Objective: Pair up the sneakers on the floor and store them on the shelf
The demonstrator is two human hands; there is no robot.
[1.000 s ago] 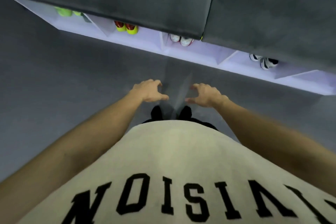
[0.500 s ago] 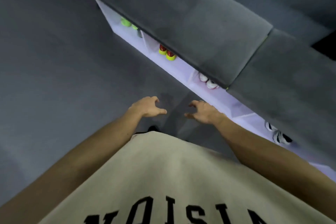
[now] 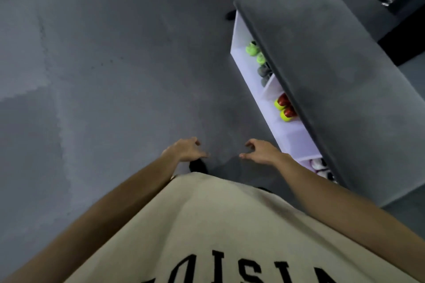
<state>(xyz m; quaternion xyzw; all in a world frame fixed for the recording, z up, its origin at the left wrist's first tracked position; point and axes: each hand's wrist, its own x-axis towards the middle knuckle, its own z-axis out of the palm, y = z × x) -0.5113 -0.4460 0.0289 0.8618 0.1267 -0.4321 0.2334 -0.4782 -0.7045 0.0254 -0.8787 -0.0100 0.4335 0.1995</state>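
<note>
**Empty Hands Beside the Shoe Shelf**

The gray floor (image 3: 103,76) fills the left side and most of the middle of the frame. A long bench with a soft gray top (image 3: 333,71) runs from the upper middle down to the right edge. Under that top sits the white shelf (image 3: 288,135), split into boxes. A tan shirt (image 3: 207,225) with black letters covers the bottom of the frame.

Two bare arms reach up from the bottom corners. The left hand (image 3: 187,150) is in the middle of the frame, and the right hand (image 3: 262,150) is just right of it, near the shelf. Both hands hold nothing. Their fingers are loosely curled and the two hands stay apart.

The sneakers are all in the shelf. The green pair (image 3: 254,51) sits in the top box, with a gray pair (image 3: 264,72) just below it. The red and yellow pair (image 3: 284,108) is in the next box down. A white pair (image 3: 320,165) peeks out at the lower right, close to the right arm. A black shoe tip (image 3: 198,166) shows just under the left hand.
</note>
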